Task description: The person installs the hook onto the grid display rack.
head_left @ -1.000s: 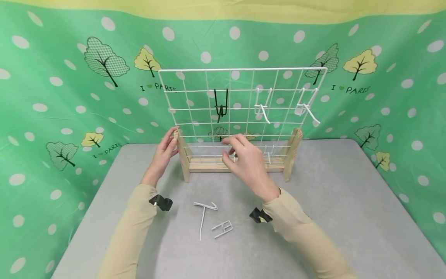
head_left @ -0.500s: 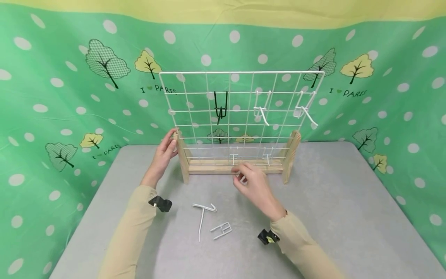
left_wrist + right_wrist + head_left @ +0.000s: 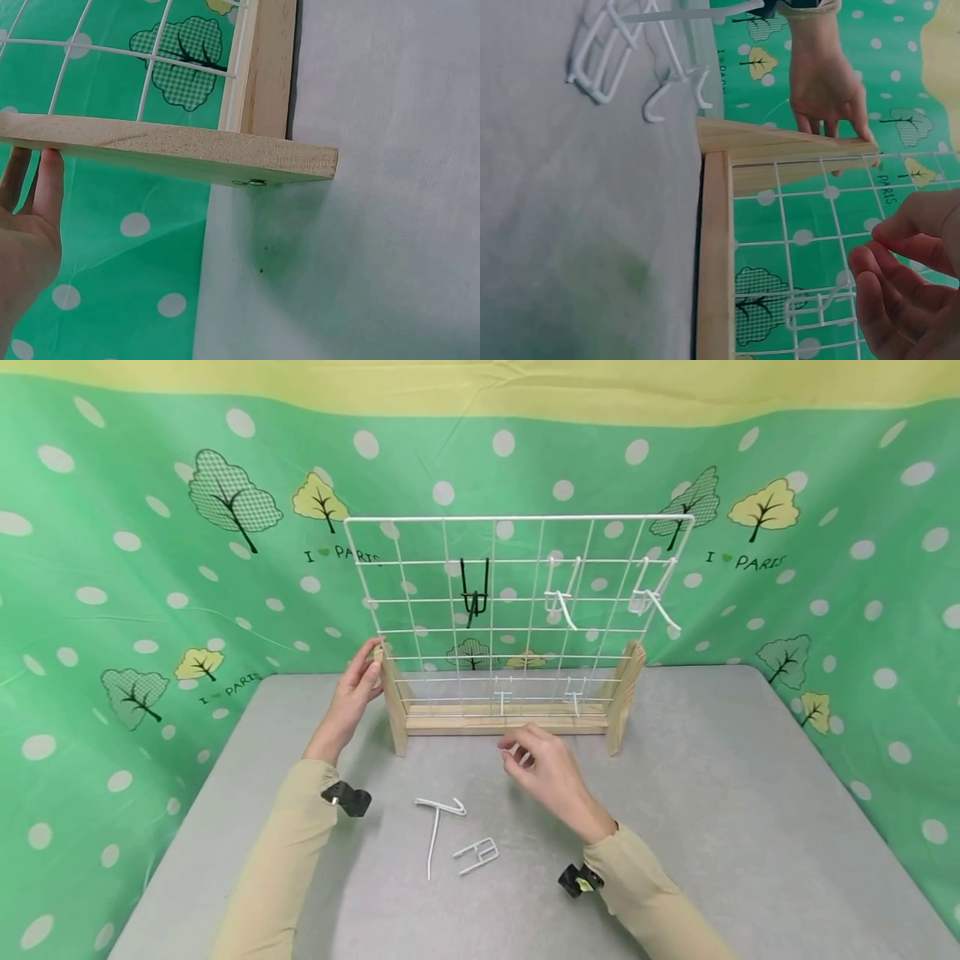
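Observation:
A white wire grid panel (image 3: 517, 517) stands upright in a wooden base (image 3: 506, 724). My left hand (image 3: 347, 703) holds the top of its left wooden post (image 3: 392, 710), thumb and fingers on either side, as the right wrist view shows. My right hand (image 3: 551, 781) hovers just in front of the base, fingers loosely bent, nothing visible between them. On the grid's upper part hang a black hook (image 3: 474, 597) and two white hooks (image 3: 561, 602), (image 3: 651, 600). Two smaller white hooks (image 3: 502, 697), (image 3: 575, 697) hang low on the grid.
Two loose white hooks, one with a long prong (image 3: 435, 827) and one lying flat (image 3: 477, 856), are on the grey table (image 3: 712, 793) between the forearms. A green patterned curtain (image 3: 150, 610) surrounds the table's back and sides.
My right hand has drawn back from the grid's lower middle toward me and down, leaving the lower white hook there in sight. The left hand has stayed on the post.

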The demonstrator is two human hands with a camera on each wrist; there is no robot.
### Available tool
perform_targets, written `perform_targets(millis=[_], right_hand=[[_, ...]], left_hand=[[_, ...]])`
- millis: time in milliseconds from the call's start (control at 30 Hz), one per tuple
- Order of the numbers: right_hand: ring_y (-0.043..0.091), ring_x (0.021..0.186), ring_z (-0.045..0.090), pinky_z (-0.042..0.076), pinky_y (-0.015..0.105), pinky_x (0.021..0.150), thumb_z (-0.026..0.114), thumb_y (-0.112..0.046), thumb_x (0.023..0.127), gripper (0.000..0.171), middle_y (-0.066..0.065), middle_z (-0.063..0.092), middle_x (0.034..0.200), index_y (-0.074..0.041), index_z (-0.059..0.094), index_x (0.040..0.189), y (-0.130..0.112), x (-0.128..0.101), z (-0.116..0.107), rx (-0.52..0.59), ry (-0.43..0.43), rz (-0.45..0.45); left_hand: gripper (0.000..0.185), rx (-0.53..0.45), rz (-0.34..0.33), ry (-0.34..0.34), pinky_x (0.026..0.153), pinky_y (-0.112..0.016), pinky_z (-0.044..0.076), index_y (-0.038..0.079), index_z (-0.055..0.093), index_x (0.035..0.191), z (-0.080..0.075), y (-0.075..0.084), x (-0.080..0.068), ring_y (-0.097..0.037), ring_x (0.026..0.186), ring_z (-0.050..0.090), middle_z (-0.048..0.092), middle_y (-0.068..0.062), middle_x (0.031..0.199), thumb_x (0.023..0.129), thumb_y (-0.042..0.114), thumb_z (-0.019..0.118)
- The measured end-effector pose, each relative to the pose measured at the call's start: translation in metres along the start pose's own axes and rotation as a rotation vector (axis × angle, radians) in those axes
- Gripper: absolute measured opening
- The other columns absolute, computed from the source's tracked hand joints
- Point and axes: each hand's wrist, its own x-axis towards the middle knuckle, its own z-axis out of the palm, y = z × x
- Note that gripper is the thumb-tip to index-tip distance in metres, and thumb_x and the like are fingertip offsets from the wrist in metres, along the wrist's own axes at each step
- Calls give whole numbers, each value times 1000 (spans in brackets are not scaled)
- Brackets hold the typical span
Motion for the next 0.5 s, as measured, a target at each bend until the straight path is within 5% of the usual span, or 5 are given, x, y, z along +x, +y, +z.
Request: perform_targets(millis=[500], right_hand=[[10,68,60,55,25,57,67,8,79,13,4,67,84,-1,70,88,13,-20,10,64,-125,27]], left_hand=[[51,3,-5,-3,106,-56,34,21,26,154,0,0,1,-37,134,33,35,-23,147,106,31,38]])
